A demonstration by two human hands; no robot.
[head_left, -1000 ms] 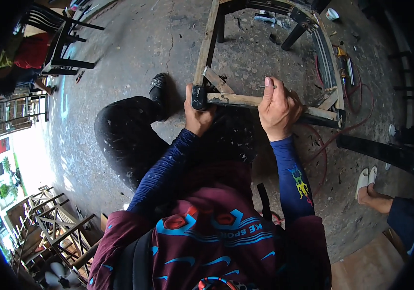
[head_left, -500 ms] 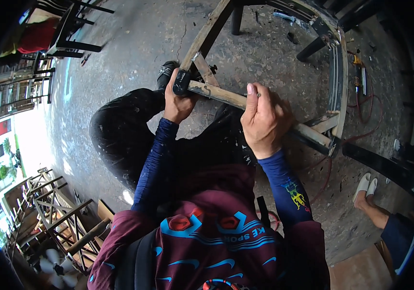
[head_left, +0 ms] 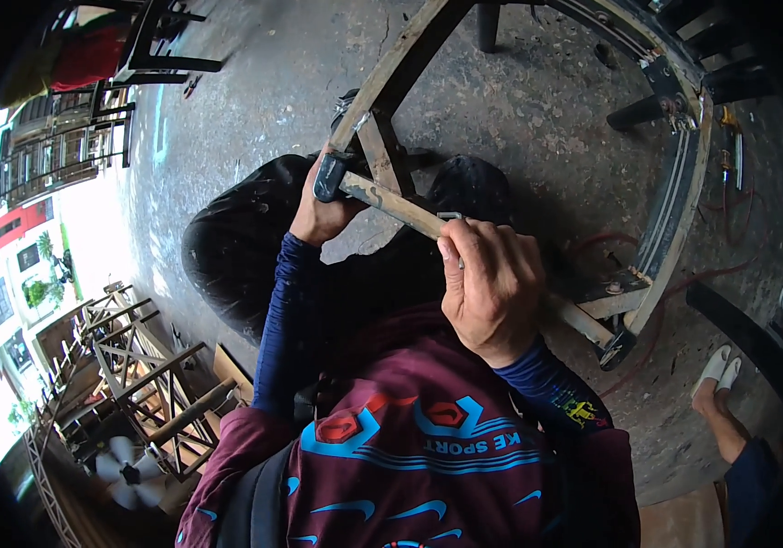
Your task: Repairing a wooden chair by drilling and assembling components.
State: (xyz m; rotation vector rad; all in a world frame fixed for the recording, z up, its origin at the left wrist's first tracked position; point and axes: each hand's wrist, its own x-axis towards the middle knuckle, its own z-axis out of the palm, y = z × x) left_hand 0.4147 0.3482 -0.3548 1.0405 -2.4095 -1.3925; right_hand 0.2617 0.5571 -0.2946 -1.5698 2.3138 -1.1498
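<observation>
A wooden chair frame [head_left: 395, 205] with worn, bare edges and black parts lies tipped across my lap, its legs pointing outward. My left hand [head_left: 315, 216] is wrapped round its left corner, fingers behind the black leg end [head_left: 328, 178]. Over the near rail, my right hand [head_left: 498, 285] is closed, thumb along the wood. A small bent metal rod [head_left: 449, 216], like a hex key, sticks out by its index finger; the rest of it is hidden. At the right corner of the frame, a screw [head_left: 614, 259] stands up from a black bracket.
On the floor at right lie a yellow-handled screwdriver [head_left: 727, 123] and a red hose [head_left: 711, 272]. Another person's feet in white slippers [head_left: 718, 373] are close by. Dark chairs [head_left: 158, 62] stand at upper left; wooden frames [head_left: 149, 379] and a fan [head_left: 128, 472] fill the lower left.
The frame has swung, its right side shifting right and lower in view. My right hand has moved nearer to me and slightly left, and the bent metal rod now shows.
</observation>
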